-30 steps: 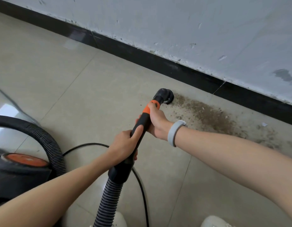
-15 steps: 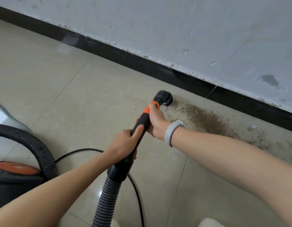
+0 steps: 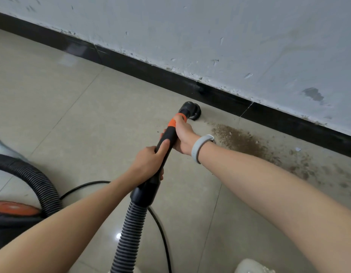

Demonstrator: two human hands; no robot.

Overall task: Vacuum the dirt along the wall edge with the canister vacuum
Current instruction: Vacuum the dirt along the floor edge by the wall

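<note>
Both hands hold the black vacuum wand (image 3: 166,140) with its orange collar. My left hand (image 3: 149,164) grips the lower part, just above the ribbed hose (image 3: 127,239). My right hand (image 3: 183,135), a grey band on its wrist, grips the wand near the orange collar. The round brush nozzle (image 3: 191,111) rests on the floor close to the black skirting (image 3: 219,95), at the left end of a brown dirt patch (image 3: 243,140). The dirt thins out to the right along the wall. The black and orange canister (image 3: 11,213) sits at the lower left.
A black power cord (image 3: 160,229) curves across the beige tiles (image 3: 72,115) behind the hose. The hose loops back to the canister on the left. The white wall (image 3: 229,36) is scuffed and chipped above the skirting. My shoe tip (image 3: 253,266) shows at the bottom edge.
The nozzle has slid a little left, away from the thick of the dirt, leaving cleaner floor beside it. Both hands keep their grip on the wand.
</note>
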